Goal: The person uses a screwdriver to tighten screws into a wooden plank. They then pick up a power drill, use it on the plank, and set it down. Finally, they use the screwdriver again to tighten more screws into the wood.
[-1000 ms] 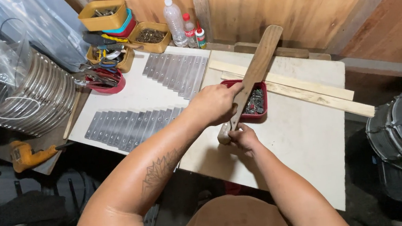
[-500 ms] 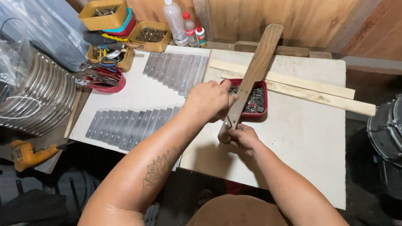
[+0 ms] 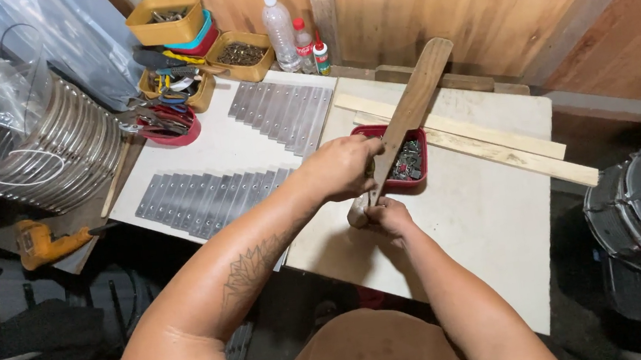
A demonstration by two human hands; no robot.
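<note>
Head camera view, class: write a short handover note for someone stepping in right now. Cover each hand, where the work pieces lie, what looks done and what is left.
Left hand: closed around the long wooden piece, near its lower part.
Right hand: fingers grip the piece's lower end, just above the white table.
The piece leans up and away, over the red tray of small metal parts.
Two rows of flat metal strips lie laid out on the left half of the table.
Two pale wooden slats lie beyond the tray.
Done: strips set in rows. Left: I cannot tell what is fitted to the piece.
</note>
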